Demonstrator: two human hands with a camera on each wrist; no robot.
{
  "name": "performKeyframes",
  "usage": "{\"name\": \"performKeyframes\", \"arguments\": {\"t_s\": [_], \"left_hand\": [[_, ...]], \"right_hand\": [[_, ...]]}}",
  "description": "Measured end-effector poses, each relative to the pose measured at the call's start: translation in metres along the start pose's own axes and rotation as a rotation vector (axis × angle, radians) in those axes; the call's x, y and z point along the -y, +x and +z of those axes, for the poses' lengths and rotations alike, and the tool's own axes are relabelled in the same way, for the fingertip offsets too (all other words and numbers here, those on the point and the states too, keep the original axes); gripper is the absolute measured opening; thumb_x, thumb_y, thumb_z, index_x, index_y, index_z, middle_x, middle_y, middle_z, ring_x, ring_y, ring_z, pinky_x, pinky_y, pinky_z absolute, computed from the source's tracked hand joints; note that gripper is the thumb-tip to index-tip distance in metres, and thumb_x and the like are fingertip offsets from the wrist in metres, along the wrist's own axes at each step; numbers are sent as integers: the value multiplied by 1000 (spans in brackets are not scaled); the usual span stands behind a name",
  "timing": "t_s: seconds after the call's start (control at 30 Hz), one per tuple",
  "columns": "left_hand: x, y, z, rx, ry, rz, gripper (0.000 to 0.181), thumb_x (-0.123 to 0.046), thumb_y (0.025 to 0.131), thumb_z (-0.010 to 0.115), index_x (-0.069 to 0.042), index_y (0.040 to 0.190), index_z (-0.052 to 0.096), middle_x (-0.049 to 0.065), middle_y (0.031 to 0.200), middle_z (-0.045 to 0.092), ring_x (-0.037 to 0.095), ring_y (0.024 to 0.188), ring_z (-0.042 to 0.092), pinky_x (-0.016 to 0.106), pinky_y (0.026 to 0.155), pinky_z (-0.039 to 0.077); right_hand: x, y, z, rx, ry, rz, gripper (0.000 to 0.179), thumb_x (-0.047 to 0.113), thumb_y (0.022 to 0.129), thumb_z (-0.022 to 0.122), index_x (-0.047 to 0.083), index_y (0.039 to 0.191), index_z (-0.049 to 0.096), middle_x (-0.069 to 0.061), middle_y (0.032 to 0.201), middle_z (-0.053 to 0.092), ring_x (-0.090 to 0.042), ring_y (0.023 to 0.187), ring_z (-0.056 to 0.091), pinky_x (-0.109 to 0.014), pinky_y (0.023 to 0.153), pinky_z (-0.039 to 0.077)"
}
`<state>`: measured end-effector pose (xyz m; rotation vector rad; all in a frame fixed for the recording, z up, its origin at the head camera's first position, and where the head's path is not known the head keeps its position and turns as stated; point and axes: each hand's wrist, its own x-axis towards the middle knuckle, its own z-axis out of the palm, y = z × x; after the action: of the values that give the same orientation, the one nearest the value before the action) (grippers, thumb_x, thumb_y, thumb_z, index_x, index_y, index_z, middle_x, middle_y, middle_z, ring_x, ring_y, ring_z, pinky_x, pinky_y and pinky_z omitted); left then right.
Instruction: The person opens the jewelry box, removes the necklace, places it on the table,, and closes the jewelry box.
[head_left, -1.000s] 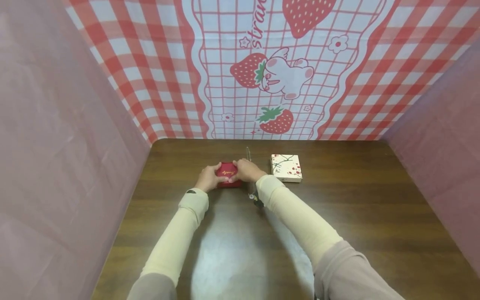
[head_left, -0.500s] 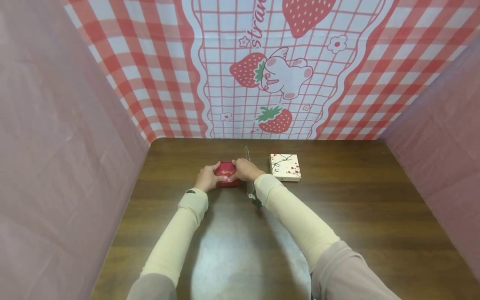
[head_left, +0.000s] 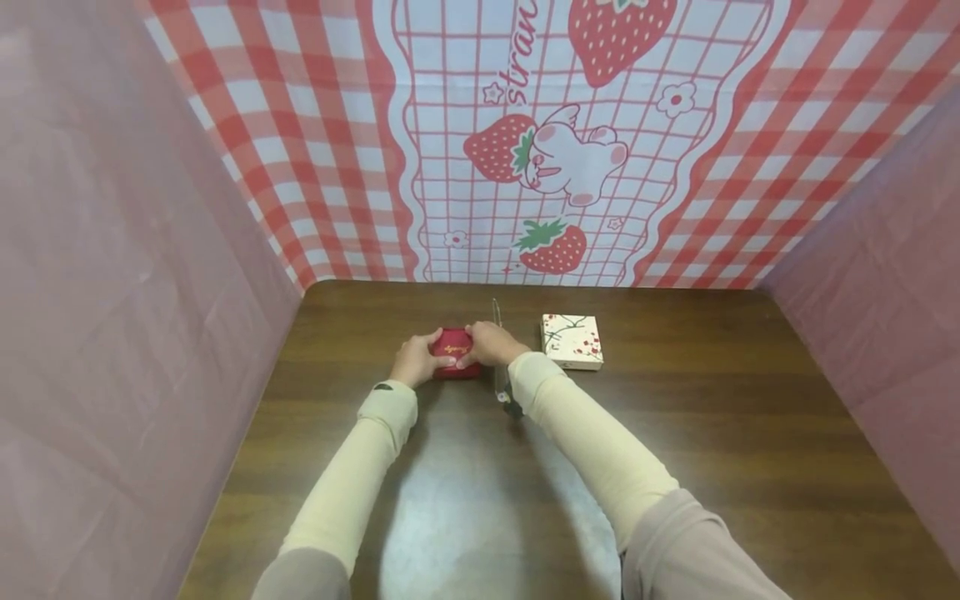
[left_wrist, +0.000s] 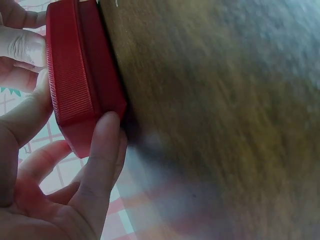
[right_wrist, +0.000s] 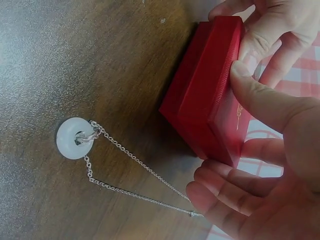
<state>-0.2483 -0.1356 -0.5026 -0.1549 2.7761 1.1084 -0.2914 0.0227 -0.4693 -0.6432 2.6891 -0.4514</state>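
Observation:
A red jewelry box (head_left: 452, 340) with gold lettering on its lid rests on the wooden table between both hands, its lid on. My left hand (head_left: 414, 360) grips its left side, thumb on the lid and fingertips low at a corner in the left wrist view. From the right, my right hand (head_left: 492, 343) holds the box, thumb on the lid's edge and fingers along the side. A silver chain necklace (right_wrist: 137, 162) with a white ring-shaped pendant (right_wrist: 65, 140) lies on the table beside the box. Part of its chain is hidden under my right hand.
A flat cream box (head_left: 572, 342) with red blossoms and dark branches sits right of the right hand. Behind the wooden table (head_left: 675, 417) hangs a strawberry-print cloth (head_left: 442, 167). Pinkish cloth walls (head_left: 150, 292) flank both sides.
The head view has tilted slightly. Both hands keep the same hold on the red jewelry box, and the necklace and cream box stay in place.

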Motion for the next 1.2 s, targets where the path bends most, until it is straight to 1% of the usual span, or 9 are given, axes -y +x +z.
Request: {"name": "performKeyframes", "arguments": {"t_s": [0.2, 0.43, 0.57, 0.73, 0.83, 0.93, 1.03, 1.2], "left_hand": [[0, -1, 1, -15, 4, -7, 68, -33, 82, 77, -20, 143, 49, 18, 143, 51, 43, 127, 52, 52, 105, 42], [1, -1, 6, -28, -39, -10, 68, -31, 82, 77, -18, 143, 49, 19, 142, 51, 39, 128, 52, 50, 106, 42], [-1, -1, 6, -20, -61, -9, 68, -30, 83, 77, -18, 143, 49, 18, 142, 52, 37, 129, 51, 48, 107, 42], [-3, 0, 3, -11, -79, -18, 67, -28, 83, 77, -18, 144, 48, 17, 142, 52, 36, 130, 51, 48, 108, 41], [-3, 2, 0, -12, -74, -22, 68, -28, 84, 76, -19, 144, 48, 19, 143, 51, 37, 131, 50, 48, 108, 40], [-3, 4, -3, -14, -68, -23, 68, -29, 84, 76, -20, 144, 47, 20, 144, 49, 39, 131, 49, 50, 109, 40], [-1, 4, -4, -8, -56, -18, 68, -29, 84, 76, -19, 145, 46, 20, 145, 48, 39, 132, 48, 50, 109, 39], [-1, 1, 0, -1, -42, -20, 68, -30, 85, 75, -19, 146, 46, 19, 146, 47, 40, 132, 47, 51, 109, 38]], "right_hand": [[-2, 1, 1, -2, 10, 9, 78, 34, 75, 83, -2, 137, 52, -22, 131, 61, -34, 119, 60, -41, 106, 46], [-4, 1, 2, 5, 17, 12, 78, 34, 75, 83, -2, 137, 51, -21, 131, 61, -33, 119, 60, -41, 106, 46], [-5, 1, 1, 1, 4, 14, 78, 35, 74, 83, -3, 136, 53, -21, 128, 63, -32, 117, 61, -41, 105, 46], [-6, 1, -2, -12, 9, 12, 79, 37, 74, 83, -2, 135, 54, -21, 127, 64, -33, 116, 62, -42, 104, 47], [-6, 3, -2, -22, 21, 4, 78, 38, 75, 82, -1, 136, 53, -19, 127, 64, -32, 115, 62, -41, 104, 47], [-6, 3, 0, -24, 48, 2, 78, 39, 78, 80, 1, 140, 50, -19, 132, 61, -31, 119, 59, -42, 105, 46], [-8, 2, 4, -32, 44, -4, 78, 39, 81, 77, 1, 142, 46, -19, 134, 59, -31, 122, 57, -43, 107, 44], [-14, -4, 11, -63, 31, -13, 75, 41, 83, 75, 3, 142, 46, -19, 128, 61, -31, 116, 59, -43, 103, 47]]}}
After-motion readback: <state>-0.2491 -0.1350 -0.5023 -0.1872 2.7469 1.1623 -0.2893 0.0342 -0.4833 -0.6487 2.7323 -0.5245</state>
